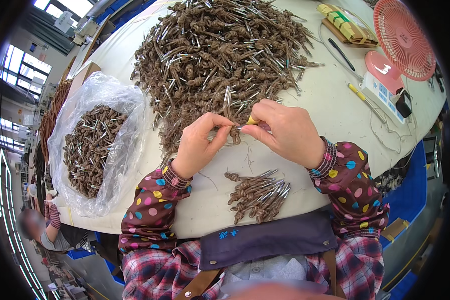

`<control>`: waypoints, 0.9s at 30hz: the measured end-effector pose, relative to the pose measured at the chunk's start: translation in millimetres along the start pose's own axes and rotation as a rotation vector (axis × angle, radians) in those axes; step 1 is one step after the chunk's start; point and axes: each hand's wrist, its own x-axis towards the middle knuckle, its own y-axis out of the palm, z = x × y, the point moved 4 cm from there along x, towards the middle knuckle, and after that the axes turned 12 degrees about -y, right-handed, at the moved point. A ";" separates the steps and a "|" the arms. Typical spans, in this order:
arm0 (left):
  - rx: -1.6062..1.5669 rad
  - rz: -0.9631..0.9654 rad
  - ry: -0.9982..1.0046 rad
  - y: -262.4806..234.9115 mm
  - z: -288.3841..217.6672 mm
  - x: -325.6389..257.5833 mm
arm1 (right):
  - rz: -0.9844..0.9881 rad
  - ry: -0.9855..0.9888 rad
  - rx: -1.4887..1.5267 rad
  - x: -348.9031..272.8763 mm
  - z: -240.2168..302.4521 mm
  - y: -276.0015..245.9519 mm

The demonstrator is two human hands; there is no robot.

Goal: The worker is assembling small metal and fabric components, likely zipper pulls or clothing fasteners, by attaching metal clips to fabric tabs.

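A brown knotted cord (pixel 235 136) hangs between my hands, above the table's middle. My left hand (pixel 197 145) is closed, pinching the cord between thumb and forefinger. My right hand (pixel 290 134) pinches a thin silvery piece at the knot; whether it is the cord's tip or a tool cannot be told. Something small and yellow (pixel 253 120) shows at the right fingertips. Just beyond my hands rises a large pile of brown knotted cords (pixel 220 65) with silvery tips. Nearer my body lies a small bunch of similar cords (pixel 260 196), tips pointing to the upper right.
To the left, a clear plastic bag (pixel 127 167) holds more knotted cords (pixel 91 150). At the right stand a pink fan (pixel 402 40) and a white power strip (pixel 382 97), near a black pen (pixel 341 54) and a yellow-handled tool (pixel 357 92). Another person (pixel 55 232) is at far left.
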 end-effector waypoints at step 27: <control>0.059 0.041 0.083 3.1 -5.3 -0.5 | 0.065 0.009 0.034 -1.3 -1.4 3.3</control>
